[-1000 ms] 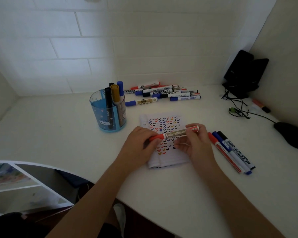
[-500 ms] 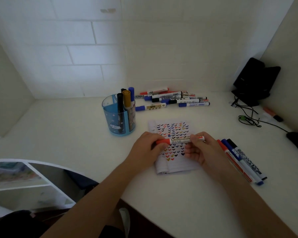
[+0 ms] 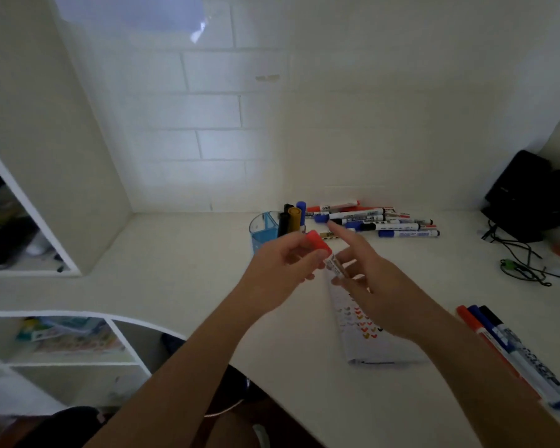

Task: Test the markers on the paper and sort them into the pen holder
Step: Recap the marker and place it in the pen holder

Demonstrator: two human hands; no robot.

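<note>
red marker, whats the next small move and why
Probably release the right hand and let the left hand lower the red marker into the pen holder: the cap is on, the left hand grips it near the holder, where others stand cap-up.

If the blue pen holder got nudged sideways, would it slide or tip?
Probably slide: the pen holder looks wide and low, standing flat on the desk. Its see-through plastic suggests it is light. The markers in it rise well above the rim, so a hard knock might tip it.
</note>
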